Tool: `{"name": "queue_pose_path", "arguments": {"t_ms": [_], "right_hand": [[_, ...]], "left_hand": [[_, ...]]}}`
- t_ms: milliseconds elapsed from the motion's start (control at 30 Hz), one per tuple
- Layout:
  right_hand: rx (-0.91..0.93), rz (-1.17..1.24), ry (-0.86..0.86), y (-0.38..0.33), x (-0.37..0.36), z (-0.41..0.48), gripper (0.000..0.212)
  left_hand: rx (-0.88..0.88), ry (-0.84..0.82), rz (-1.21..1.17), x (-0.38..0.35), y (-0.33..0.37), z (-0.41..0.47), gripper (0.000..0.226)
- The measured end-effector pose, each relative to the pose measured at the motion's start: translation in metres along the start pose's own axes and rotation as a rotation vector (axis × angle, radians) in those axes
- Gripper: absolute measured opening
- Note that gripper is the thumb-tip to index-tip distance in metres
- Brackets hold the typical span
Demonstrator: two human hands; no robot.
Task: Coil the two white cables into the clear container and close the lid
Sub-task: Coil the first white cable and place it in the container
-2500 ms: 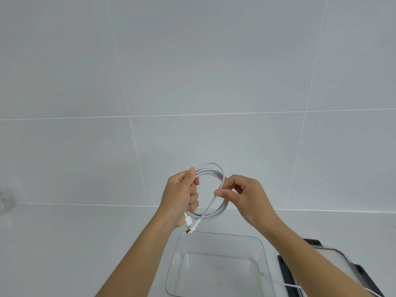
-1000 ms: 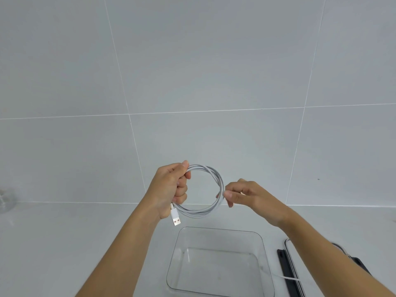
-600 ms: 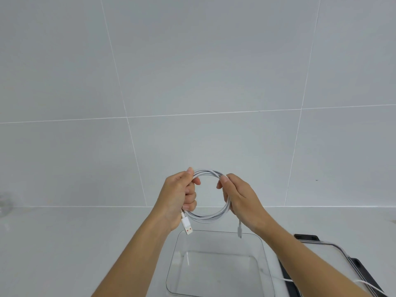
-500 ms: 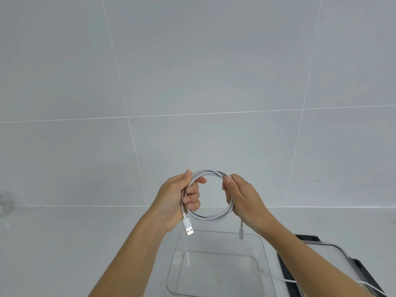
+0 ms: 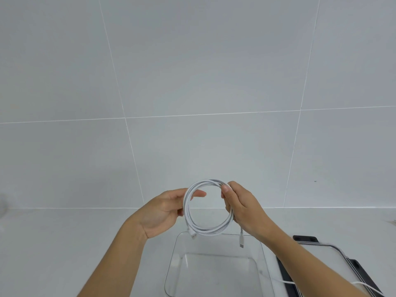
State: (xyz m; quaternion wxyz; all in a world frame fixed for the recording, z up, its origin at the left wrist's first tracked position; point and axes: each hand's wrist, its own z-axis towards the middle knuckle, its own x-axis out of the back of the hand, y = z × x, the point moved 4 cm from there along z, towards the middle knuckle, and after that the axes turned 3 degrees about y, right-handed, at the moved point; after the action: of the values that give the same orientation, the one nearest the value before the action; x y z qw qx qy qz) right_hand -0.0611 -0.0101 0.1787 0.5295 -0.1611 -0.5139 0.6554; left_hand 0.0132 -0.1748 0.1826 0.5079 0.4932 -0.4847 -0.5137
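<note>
Hanging above the clear container (image 5: 173, 262), ready for lowering, the coiled white cable (image 5: 206, 231) is pinched by the curled fingers of the right hand (image 5: 242, 209) so its loops are kept together; the left hand (image 5: 160, 211), fingers straight and apart, merely steadies the left side.

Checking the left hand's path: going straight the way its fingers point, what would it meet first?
The coiled white cable; the left hand has fingertips at its left arc. Past that, probably the right hand; depth unclear.

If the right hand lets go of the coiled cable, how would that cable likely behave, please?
Probably floppy: the coiled cable holds its ring where the right hand pinches it, and both plug ends dangle. Likely light, hanging from that pinch. Its loops may spring apart in the clear container.
</note>
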Motion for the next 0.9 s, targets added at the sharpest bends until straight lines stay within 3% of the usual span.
{"name": "queue_pose_path", "arguments": {"t_ms": [167, 333, 400, 500, 667, 900], "right_hand": [[0.024, -0.06, 0.006, -0.001, -0.003, 0.002, 0.032], [0.028, -0.123, 0.061, -0.001, 0.004, 0.006, 0.033], [0.019, -0.138, 0.067, 0.001, 0.007, 0.006, 0.033], [-0.001, -0.152, 0.065, 0.006, 0.009, 0.006, 0.032], [0.022, -0.173, 0.02, 0.006, 0.003, 0.003, 0.028], [0.023, -0.184, -0.001, 0.009, 0.0, 0.002, 0.028]], "left_hand": [[-0.016, 0.093, 0.196, -0.002, 0.001, 0.0, 0.024], [0.027, 0.159, -0.069, -0.002, 0.002, 0.004, 0.023], [0.047, 0.105, -0.166, -0.003, 0.003, 0.003, 0.037], [0.006, 0.054, -0.016, -0.009, 0.003, 0.001, 0.027], [0.035, 0.275, 0.142, -0.017, -0.007, 0.006, 0.032], [-0.023, 0.34, 0.07, -0.019, -0.02, 0.01, 0.029]]}}
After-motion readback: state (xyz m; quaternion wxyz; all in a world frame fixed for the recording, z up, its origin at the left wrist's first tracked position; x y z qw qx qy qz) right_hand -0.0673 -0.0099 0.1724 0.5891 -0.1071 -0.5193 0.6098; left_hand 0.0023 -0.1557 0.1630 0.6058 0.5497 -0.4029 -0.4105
